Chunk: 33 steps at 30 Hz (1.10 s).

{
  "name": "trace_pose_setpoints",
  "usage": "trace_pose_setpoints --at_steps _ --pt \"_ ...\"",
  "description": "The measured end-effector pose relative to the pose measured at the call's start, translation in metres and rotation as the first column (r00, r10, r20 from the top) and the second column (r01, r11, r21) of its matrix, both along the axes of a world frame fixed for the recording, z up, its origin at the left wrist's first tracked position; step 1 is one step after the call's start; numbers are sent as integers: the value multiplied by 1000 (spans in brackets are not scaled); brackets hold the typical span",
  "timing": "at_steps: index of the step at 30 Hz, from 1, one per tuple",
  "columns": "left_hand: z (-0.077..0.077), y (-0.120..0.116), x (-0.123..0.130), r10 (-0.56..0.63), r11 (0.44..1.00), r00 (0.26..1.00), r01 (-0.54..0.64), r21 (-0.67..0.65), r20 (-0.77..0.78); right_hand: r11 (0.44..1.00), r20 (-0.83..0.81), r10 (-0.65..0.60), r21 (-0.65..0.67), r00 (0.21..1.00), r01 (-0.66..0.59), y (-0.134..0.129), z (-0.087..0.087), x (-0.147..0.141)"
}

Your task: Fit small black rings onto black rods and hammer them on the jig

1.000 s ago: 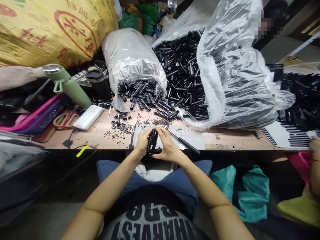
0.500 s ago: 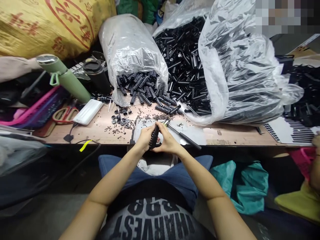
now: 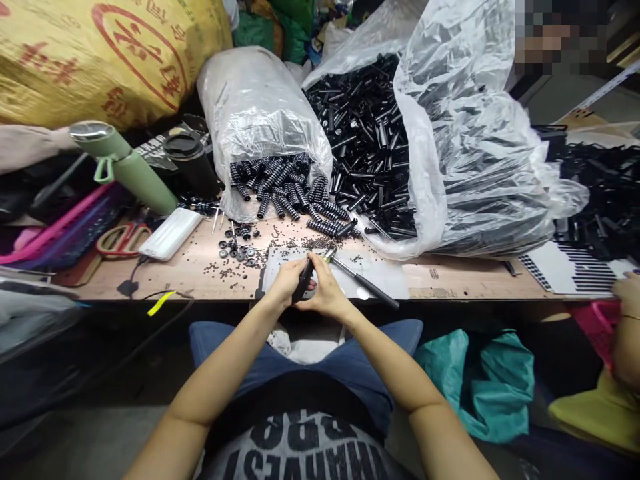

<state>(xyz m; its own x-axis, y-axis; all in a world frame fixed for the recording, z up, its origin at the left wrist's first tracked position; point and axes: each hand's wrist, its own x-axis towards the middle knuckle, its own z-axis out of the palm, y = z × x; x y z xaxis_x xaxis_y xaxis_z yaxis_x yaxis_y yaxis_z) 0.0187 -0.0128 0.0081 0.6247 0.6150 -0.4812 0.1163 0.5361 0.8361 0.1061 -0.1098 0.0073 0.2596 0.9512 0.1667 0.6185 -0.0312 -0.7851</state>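
Between my hands, just over the table's front edge, is a black ribbed tube (image 3: 303, 281), held tilted. My left hand (image 3: 284, 283) is closed around its left side. On the other side my right hand (image 3: 327, 290) has its thumb and fingers closed on the same tube, with the fingertips partly hidden. A black-handled metal tool (image 3: 365, 283) lies on a pale sheet (image 3: 400, 285) beside my right hand. Many tiny dark rings (image 3: 225, 272) are scattered on the wood left of the sheet, near several round black caps (image 3: 240, 253).
Behind are a clear bag (image 3: 265, 100) spilling ribbed black tubes (image 3: 285, 183) and a larger bag (image 3: 430, 173) of smooth black tubes (image 3: 370, 143). At left are a green bottle (image 3: 133, 170), scissors (image 3: 123, 240) and a white power bank (image 3: 173, 233). Another person's arm (image 3: 627, 327) shows at right.
The tube has turned a little in my hands, so its studded side shows less. The whole view has shifted slightly; the things on the table lie as before.
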Motion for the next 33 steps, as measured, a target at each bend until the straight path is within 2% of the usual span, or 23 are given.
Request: trace_pose_setpoints --at_steps 1,2,3,4,5,6,8,10,12,13,14,15,18,21,26,30,33 --pt "-3 0 -1 -8 992 1000 8 125 0 1000 10 -27 -1 1000 27 2 -3 0" --pt "-8 -1 -2 -18 956 1000 17 294 -2 998 26 -58 -3 998 58 4 -7 -1" --pt "-13 -2 -4 -34 874 999 35 485 -11 996 48 -87 -12 995 87 5 -11 -1" --pt "-20 -3 -5 -56 748 998 64 661 -33 993 77 -111 -28 991 114 6 -16 0" --pt "-27 -5 -7 -85 598 994 108 794 -71 990 110 -124 -50 986 131 5 -20 0" --pt "-35 -6 -9 -116 453 986 162 876 -122 988 146 -123 -73 981 135 3 -24 2" --pt "-50 -5 -12 -166 227 964 243 943 -209 983 244 -127 -101 962 155 -8 -29 11" --pt "-62 -1 -15 -206 68 946 271 960 -252 953 391 -222 -105 893 283 -24 -29 27" --pt "-67 5 -17 -249 -64 929 266 962 -273 876 556 -328 -125 764 467 -44 -26 47" --pt "-68 8 -17 -262 -121 921 264 957 -288 833 619 -333 -160 711 529 -53 -23 57" --pt "-67 10 -18 -259 -170 916 270 948 -307 797 656 -320 -204 684 568 -61 -20 65" --pt "-66 11 -18 -243 -213 912 282 936 -330 773 661 -298 -255 688 580 -68 -16 69" --pt "-59 10 -17 -144 -281 911 338 898 -387 772 531 -322 -332 784 541 -86 -5 65" --pt "-55 5 -18 -82 -300 909 368 880 -408 814 397 -402 -259 825 520 -99 -1 41" --pt "-56 -13 -17 5 -324 883 446 835 -470 802 438 -287 -376 852 464 -105 5 15" --pt "-58 -37 -8 61 -301 848 518 800 -526 873 317 -361 -214 877 437 -95 30 1" --pt "-63 -47 -4 65 -290 825 554 780 -561 922 293 -304 -149 906 357 -81 33 -17"
